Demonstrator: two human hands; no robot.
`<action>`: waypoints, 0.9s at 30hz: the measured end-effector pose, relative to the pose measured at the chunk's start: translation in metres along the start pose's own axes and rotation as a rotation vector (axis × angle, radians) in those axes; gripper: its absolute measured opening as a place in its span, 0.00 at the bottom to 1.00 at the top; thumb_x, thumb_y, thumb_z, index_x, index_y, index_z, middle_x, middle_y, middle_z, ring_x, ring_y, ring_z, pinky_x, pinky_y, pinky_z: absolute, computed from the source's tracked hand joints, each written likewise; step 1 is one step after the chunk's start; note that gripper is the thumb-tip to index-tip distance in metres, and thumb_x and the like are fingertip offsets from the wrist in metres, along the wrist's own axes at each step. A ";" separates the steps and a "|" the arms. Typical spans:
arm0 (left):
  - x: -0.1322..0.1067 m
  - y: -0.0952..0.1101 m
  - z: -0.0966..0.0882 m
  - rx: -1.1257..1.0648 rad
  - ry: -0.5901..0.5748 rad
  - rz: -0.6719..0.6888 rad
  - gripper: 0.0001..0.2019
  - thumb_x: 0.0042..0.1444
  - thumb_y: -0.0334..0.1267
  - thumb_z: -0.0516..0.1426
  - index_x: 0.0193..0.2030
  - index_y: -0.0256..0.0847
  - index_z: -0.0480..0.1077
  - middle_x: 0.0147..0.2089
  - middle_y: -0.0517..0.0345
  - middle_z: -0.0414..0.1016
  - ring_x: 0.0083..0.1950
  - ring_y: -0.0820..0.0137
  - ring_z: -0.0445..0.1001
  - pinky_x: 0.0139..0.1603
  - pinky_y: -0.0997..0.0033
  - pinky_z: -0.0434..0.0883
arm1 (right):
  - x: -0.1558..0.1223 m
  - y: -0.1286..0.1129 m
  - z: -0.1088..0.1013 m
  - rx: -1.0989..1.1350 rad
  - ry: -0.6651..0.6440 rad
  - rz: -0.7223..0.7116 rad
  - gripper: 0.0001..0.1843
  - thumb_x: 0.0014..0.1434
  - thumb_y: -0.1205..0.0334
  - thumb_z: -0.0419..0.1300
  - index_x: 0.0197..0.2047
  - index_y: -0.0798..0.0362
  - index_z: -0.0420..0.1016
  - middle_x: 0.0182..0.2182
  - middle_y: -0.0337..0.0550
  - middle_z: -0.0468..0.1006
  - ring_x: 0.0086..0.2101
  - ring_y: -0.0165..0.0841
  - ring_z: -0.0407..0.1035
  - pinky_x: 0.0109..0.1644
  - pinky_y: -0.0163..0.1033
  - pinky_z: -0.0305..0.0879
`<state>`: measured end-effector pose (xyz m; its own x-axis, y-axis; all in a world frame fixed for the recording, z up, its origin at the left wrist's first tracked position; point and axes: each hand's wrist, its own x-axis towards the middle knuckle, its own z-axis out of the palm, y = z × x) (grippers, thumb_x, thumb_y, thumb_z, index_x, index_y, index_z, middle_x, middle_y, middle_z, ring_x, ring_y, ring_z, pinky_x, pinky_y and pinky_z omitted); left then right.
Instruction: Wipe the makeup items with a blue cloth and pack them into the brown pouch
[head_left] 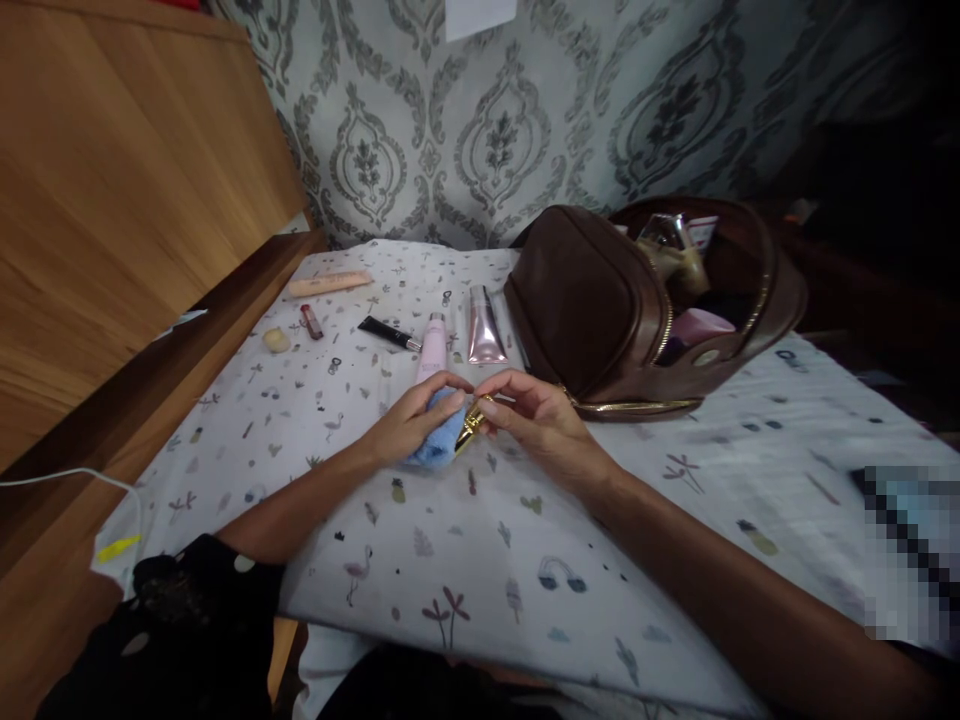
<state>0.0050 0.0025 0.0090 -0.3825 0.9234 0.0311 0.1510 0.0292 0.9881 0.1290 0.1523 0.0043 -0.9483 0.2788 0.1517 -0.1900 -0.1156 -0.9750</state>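
My left hand (411, 420) is closed around a blue cloth (439, 442) and presses it against a small gold tube (471, 424). My right hand (534, 412) pinches the other end of that gold tube with fingertips. Both hands hover just above a white printed sheet (480, 560) in the middle of the view. Right behind them lie a pale pink tube (433, 347) and a shiny pink tube (484, 326).
An open brown leather bag (600, 300) with items inside lies at the back right. Further left on the sheet are a black pen-like stick (388, 332), a small red lipstick (311, 321), a peach tube (328, 284) and a cream puff (276, 340). A wooden headboard (112, 200) stands left.
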 end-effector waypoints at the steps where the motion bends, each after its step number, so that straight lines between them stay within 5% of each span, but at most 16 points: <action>1: 0.000 -0.001 -0.001 -0.081 -0.064 -0.045 0.22 0.62 0.58 0.54 0.51 0.41 0.65 0.36 0.57 0.74 0.34 0.68 0.75 0.36 0.68 0.72 | 0.000 -0.001 -0.001 -0.012 0.003 -0.008 0.15 0.55 0.51 0.69 0.38 0.53 0.75 0.28 0.37 0.73 0.28 0.27 0.65 0.34 0.37 0.65; 5: -0.001 -0.003 -0.003 -0.277 -0.210 -0.166 0.26 0.60 0.59 0.56 0.55 0.42 0.60 0.33 0.53 0.77 0.28 0.65 0.78 0.30 0.65 0.75 | -0.001 -0.002 -0.001 -0.024 0.007 -0.022 0.13 0.56 0.52 0.68 0.39 0.52 0.76 0.28 0.37 0.73 0.29 0.28 0.65 0.36 0.37 0.65; 13: -0.003 0.006 0.001 0.037 0.074 -0.003 0.21 0.60 0.54 0.58 0.51 0.41 0.69 0.35 0.59 0.71 0.33 0.73 0.70 0.34 0.73 0.67 | 0.001 -0.002 0.002 0.003 0.072 0.025 0.19 0.52 0.48 0.70 0.41 0.52 0.75 0.30 0.37 0.73 0.28 0.27 0.67 0.32 0.36 0.65; 20: -0.005 0.005 0.007 0.238 0.111 0.050 0.19 0.62 0.54 0.55 0.50 0.42 0.68 0.37 0.60 0.69 0.37 0.70 0.67 0.40 0.70 0.66 | 0.000 -0.003 0.002 -0.098 0.017 0.096 0.23 0.52 0.42 0.67 0.31 0.54 0.70 0.19 0.31 0.65 0.18 0.22 0.56 0.21 0.32 0.53; 27: -0.001 0.001 0.003 0.205 0.128 0.081 0.18 0.63 0.53 0.53 0.47 0.41 0.69 0.35 0.59 0.69 0.36 0.71 0.67 0.40 0.70 0.67 | 0.001 -0.003 0.001 -0.076 -0.005 0.080 0.21 0.52 0.44 0.68 0.36 0.53 0.72 0.23 0.34 0.70 0.22 0.25 0.61 0.25 0.34 0.58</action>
<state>0.0077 0.0029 0.0097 -0.4719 0.8704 0.1404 0.3627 0.0465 0.9308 0.1284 0.1519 0.0077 -0.9611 0.2665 0.0731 -0.0935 -0.0648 -0.9935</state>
